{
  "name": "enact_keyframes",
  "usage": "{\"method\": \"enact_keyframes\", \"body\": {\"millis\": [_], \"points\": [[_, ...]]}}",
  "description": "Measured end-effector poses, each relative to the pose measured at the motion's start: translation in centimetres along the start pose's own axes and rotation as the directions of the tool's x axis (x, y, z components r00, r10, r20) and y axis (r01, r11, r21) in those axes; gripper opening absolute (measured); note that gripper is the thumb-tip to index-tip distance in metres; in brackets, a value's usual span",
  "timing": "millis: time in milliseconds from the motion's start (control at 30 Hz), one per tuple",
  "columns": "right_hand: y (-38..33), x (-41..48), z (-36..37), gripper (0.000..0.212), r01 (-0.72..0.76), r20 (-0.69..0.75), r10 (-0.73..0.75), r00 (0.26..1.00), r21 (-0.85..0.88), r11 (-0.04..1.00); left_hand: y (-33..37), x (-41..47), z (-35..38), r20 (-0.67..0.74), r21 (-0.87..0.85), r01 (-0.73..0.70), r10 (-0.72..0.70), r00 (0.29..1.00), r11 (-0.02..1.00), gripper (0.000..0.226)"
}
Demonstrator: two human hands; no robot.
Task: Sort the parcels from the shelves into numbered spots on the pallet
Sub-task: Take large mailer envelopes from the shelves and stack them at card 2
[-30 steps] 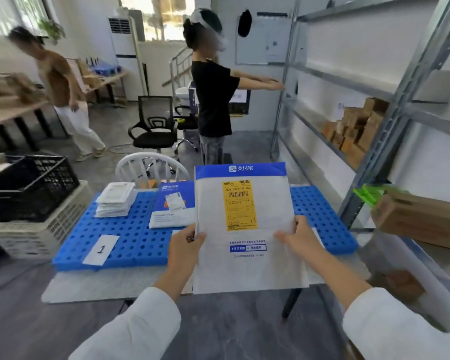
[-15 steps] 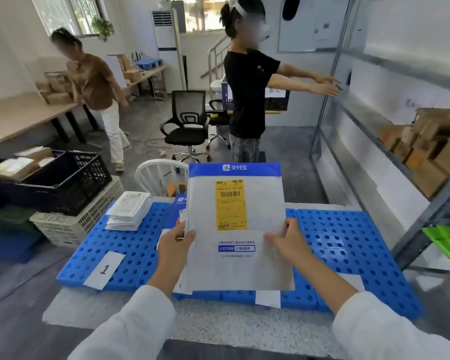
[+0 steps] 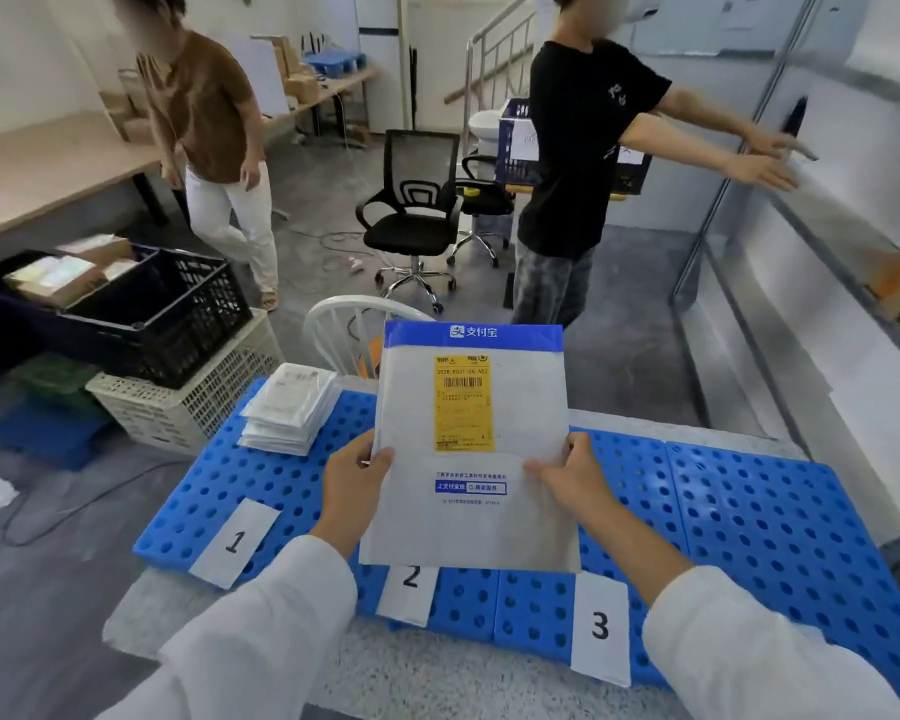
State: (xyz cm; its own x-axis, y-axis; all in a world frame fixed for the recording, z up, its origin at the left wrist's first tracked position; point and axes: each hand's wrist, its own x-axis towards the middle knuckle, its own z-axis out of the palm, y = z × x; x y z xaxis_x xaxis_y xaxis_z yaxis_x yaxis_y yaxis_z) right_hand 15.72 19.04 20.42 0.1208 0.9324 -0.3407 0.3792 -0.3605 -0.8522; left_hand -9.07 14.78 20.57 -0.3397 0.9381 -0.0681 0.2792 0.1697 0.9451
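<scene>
I hold a flat grey mailer (image 3: 528, 397) with a blue top band and a yellow label upright above the middle of the blue pallet (image 3: 749, 511). My left hand (image 3: 354, 480) pinches its left edge and my right hand (image 3: 572, 475) pinches its right edge. Paper labels marked 1 (image 3: 235, 542), 2 (image 3: 410, 589) and 3 (image 3: 600, 627) hang along the pallet's near edge. A stack of white parcels (image 3: 289, 407) lies at the back of spot 1. The mailer hides whatever lies in spot 2.
Grey metal shelves (image 3: 780, 210) with cardboard boxes run along the right. A black crate (image 3: 178, 314) sits on a white basket (image 3: 193, 402) left of the pallet. A white chair (image 3: 344, 324) stands behind it. Two people and office chairs (image 3: 417, 210) are further back.
My view has turned left from the shelves and tilted down over the pallet. Labels 2 and 3 have come into sight, and the mailer is still held in both hands.
</scene>
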Motion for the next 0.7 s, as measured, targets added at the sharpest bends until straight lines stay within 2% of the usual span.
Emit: {"method": "enact_keyframes", "body": {"millis": [167,433,700], "points": [[-2.1,3.9,4.1,0.051,-0.019,0.012,0.019,1.0,-0.074,0.997,-2.1,6.3,-1.9,0.045,0.043,0.015,-0.017,0.999,0.999,0.018],[-2.8,9.5,9.4,0.052,-0.073,0.017,0.077,0.997,-0.139,0.988,-5.7,13.7,-2.6,0.084,0.049,0.058,-0.062,0.994,0.997,0.018],[-0.9,13.2,12.3,0.05,-0.186,0.003,0.192,0.981,-0.234,0.954,-8.9,17.9,-1.6,0.137,0.087,0.135,-0.147,0.98,0.987,0.027]]}}
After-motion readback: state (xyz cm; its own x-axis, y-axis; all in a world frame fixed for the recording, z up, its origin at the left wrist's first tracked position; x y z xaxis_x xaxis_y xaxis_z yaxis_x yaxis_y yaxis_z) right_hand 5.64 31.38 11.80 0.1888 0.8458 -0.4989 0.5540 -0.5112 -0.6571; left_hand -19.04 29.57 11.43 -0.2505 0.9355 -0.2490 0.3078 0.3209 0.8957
